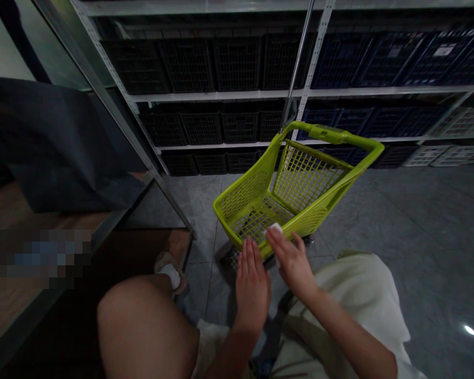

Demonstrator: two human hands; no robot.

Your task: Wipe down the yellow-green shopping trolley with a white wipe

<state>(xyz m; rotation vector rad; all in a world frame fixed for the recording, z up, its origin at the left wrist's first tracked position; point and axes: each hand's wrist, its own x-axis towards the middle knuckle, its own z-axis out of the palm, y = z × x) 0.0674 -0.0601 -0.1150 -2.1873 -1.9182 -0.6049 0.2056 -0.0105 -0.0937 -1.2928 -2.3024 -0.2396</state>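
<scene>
A lime-green shopping cart (253,202) with a mesh basket stands in front of my knees. My left hand (253,281) is stretched out flat, back upward, its fingertips near the cart's closest rim; whether they touch it I cannot tell. To its right, my right hand (294,260) presses a small folded white wipe (274,228) under its fingers at the cart's near side. The wipe pokes out past the fingertips, and the rest of it is mostly hidden by the hand. No other object shows inside the basket.
Behind the cart, white metal shelving (221,96) holds black crates (237,63) and blue crates (339,60). A metal pole (300,52) leans there. At left is a wooden table (8,210) with a dark bag (67,142). Grey tile floor (418,226) extends right.
</scene>
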